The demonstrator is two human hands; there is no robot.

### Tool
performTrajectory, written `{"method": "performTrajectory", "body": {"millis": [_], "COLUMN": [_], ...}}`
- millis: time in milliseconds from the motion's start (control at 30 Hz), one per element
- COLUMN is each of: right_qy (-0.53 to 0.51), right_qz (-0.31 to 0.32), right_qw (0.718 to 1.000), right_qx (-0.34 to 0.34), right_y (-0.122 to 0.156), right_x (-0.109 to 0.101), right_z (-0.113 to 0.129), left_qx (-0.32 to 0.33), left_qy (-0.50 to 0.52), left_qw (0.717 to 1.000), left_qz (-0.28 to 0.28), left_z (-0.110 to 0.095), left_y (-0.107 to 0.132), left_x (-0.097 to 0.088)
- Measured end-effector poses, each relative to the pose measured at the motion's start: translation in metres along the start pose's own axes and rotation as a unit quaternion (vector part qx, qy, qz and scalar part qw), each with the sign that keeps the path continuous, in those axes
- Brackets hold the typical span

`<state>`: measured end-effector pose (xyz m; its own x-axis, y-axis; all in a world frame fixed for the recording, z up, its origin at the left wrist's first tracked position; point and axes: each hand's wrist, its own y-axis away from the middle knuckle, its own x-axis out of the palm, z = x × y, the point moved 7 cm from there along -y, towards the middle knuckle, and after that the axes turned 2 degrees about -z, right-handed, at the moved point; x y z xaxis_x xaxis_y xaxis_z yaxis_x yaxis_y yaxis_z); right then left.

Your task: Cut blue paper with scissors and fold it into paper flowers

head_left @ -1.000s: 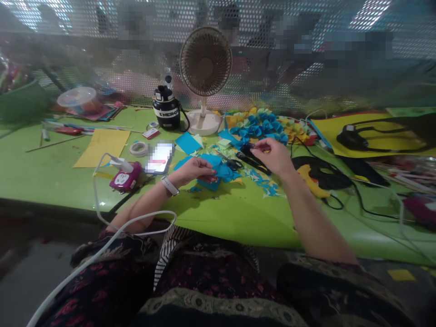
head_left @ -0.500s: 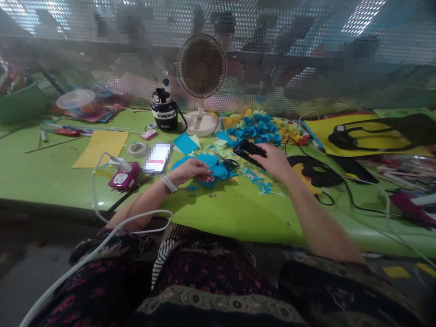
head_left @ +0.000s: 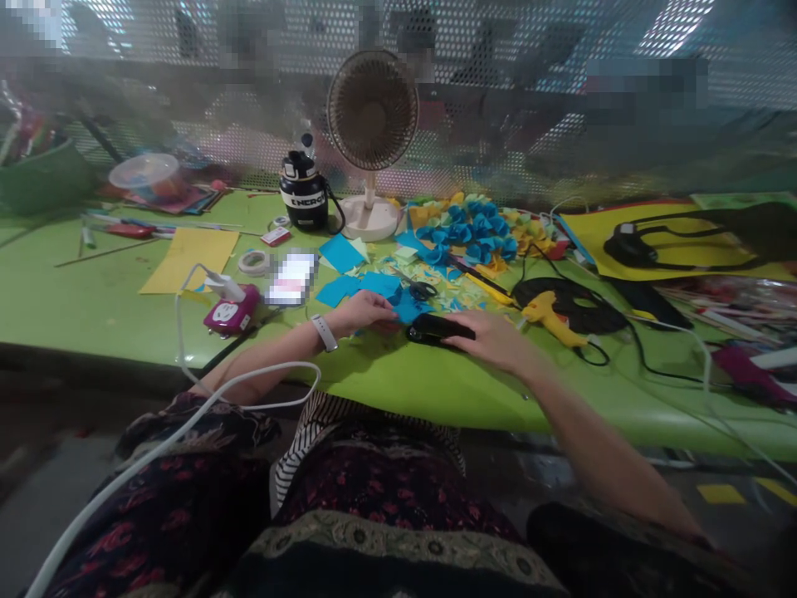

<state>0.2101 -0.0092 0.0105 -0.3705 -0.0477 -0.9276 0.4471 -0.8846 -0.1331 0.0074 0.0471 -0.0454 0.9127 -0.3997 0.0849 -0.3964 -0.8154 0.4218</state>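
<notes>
My right hand (head_left: 491, 336) is wrapped round a black stapler (head_left: 432, 329), its jaw end pointing left toward the other hand. At the fingertips of my left hand (head_left: 366, 311), which are pinched together, is a piece of blue paper (head_left: 409, 309); the fingers partly cover it. The stapler's tip is close to this paper; whether they touch I cannot tell. Just behind lie more blue paper squares (head_left: 379, 285) and black-handled scissors (head_left: 423, 290). Small paper scraps (head_left: 457, 291) are scattered beyond the stapler. Farther back is a heap of folded blue and yellow paper flowers (head_left: 476, 228).
A yellow glue gun (head_left: 551, 318) with its cord lies to the right. A lit phone (head_left: 292, 278), a tape roll (head_left: 254, 262) and a purple power socket (head_left: 232, 311) are on the left. A fan (head_left: 370, 218) and a black bottle (head_left: 303, 199) stand behind. A white cable (head_left: 274, 367) loops over my left forearm.
My right hand has brought the stapler left and nearer to me, from beside the flower heap to my left hand. My left hand has shifted slightly right with the blue paper.
</notes>
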Motion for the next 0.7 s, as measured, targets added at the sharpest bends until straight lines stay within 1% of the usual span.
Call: {"method": "performTrajectory", "body": {"millis": [100, 200, 367, 433, 500, 567, 633, 700], "right_qy": [-0.009, -0.015, -0.028, -0.031, -0.029, -0.029, -0.034, -0.047], "right_qz": [-0.003, -0.007, 0.005, 0.014, 0.010, -0.019, -0.073, -0.120], "right_qw": [1.000, 1.000, 1.000, 0.999, 0.999, 0.999, 0.997, 0.992], "right_qx": [-0.003, -0.004, 0.009, 0.015, 0.015, 0.009, 0.002, 0.004], "right_y": [0.000, -0.002, -0.006, -0.008, -0.011, -0.017, -0.028, -0.041], "right_x": [-0.002, -0.002, 0.002, 0.002, -0.002, -0.010, -0.020, -0.024], "right_z": [0.002, 0.000, -0.008, -0.009, -0.006, 0.000, 0.009, 0.018], "left_qx": [-0.010, -0.027, -0.029, -0.033, -0.040, -0.043, -0.043, -0.042], "left_qy": [-0.018, -0.012, 0.043, 0.044, 0.034, 0.025, 0.018, 0.013], "left_qw": [1.000, 0.999, 0.998, 0.998, 0.998, 0.998, 0.997, 0.997], "left_qz": [0.014, 0.035, 0.039, 0.039, 0.040, 0.045, 0.054, 0.058], "left_z": [0.011, 0.019, 0.019, 0.019, 0.020, 0.020, 0.021, 0.021], "left_y": [0.002, 0.005, 0.009, 0.008, 0.007, 0.006, 0.005, 0.004], "left_x": [0.008, 0.013, 0.015, 0.016, 0.017, 0.019, 0.020, 0.020]}}
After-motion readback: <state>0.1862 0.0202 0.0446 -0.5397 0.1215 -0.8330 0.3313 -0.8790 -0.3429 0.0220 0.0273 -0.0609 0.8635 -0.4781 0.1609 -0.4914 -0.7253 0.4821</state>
